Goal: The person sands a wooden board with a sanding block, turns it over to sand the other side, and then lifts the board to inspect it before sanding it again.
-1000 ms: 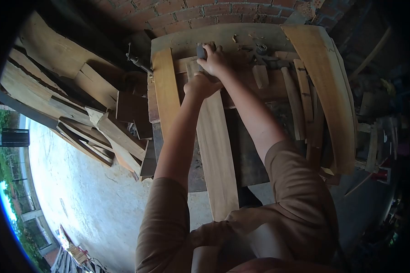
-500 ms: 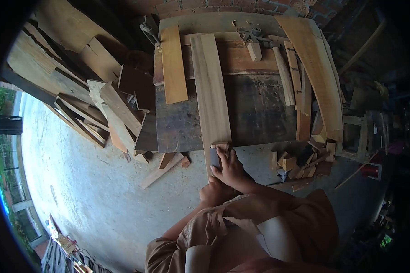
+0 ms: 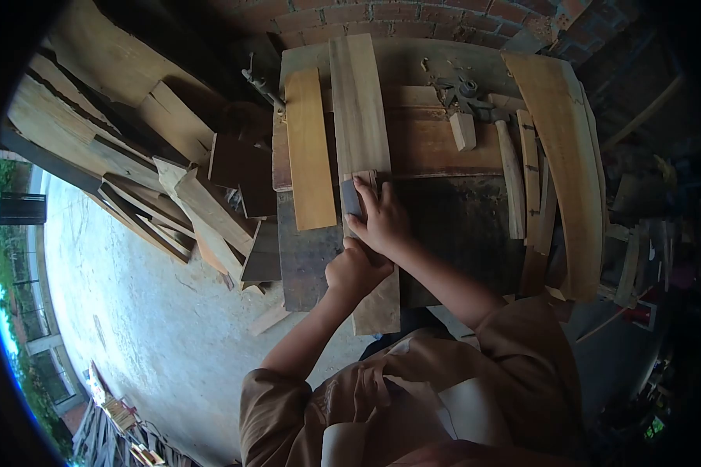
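A long pale board (image 3: 360,101) lies lengthwise on the dark workbench (image 3: 459,226), its near end past the bench's front edge. On top of it sits a small sanding block (image 3: 352,196), wooden with a dark grey side. My right hand (image 3: 382,218) is wrapped over the block, fingers forward on its top. Just behind and to the left, my left hand (image 3: 354,267) is closed at the block's near end, touching the right hand; what lies inside its grip is mostly hidden.
A yellowish plank (image 3: 310,148) lies left of the board. To the right are a small wood block (image 3: 463,131), a metal tool (image 3: 466,89), a wooden mallet-like handle (image 3: 511,179) and a wide curved plank (image 3: 565,156). Scrap boards (image 3: 171,117) lean at the left.
Both hands and the block have moved forward along the board, away from my body. The view has shifted, so the bench sits lower and slightly further right.
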`<action>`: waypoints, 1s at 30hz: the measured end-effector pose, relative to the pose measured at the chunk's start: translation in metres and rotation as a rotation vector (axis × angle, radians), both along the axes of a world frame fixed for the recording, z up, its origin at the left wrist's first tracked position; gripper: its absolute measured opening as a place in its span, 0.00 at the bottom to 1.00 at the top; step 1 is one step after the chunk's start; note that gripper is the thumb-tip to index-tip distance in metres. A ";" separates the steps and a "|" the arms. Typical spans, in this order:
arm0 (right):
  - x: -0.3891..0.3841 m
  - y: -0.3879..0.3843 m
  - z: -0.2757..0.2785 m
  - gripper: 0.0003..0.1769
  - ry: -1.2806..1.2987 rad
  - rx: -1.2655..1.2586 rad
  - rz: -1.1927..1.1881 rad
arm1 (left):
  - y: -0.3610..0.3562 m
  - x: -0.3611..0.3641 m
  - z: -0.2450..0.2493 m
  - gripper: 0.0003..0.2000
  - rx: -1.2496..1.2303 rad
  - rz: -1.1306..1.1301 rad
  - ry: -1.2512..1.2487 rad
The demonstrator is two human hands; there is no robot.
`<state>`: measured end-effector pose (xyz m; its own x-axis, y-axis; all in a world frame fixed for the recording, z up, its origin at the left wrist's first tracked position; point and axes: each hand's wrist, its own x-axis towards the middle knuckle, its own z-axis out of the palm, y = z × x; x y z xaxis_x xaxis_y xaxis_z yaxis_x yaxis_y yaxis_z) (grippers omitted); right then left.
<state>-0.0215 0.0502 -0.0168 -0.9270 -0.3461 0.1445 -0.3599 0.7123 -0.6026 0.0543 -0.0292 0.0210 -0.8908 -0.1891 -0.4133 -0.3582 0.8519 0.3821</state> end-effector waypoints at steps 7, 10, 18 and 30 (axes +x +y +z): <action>0.006 0.003 0.005 0.38 -0.027 0.018 0.021 | 0.000 0.003 0.001 0.39 0.006 -0.017 -0.067; 0.015 0.008 0.006 0.38 -0.010 0.034 0.025 | 0.003 0.017 -0.004 0.40 0.008 -0.060 -0.030; 0.086 0.040 0.005 0.40 -0.057 0.087 -0.055 | 0.002 0.099 -0.021 0.32 0.122 -0.029 0.124; 0.160 0.126 -0.045 0.43 -0.026 0.058 -0.171 | -0.013 0.189 -0.109 0.28 0.981 0.507 -0.130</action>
<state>0.1385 0.1759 -0.0615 -0.9763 -0.1897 0.1039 -0.2149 0.7954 -0.5667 0.2429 -0.0421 -0.0879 -0.7421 -0.0587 -0.6678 -0.6655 -0.0553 0.7444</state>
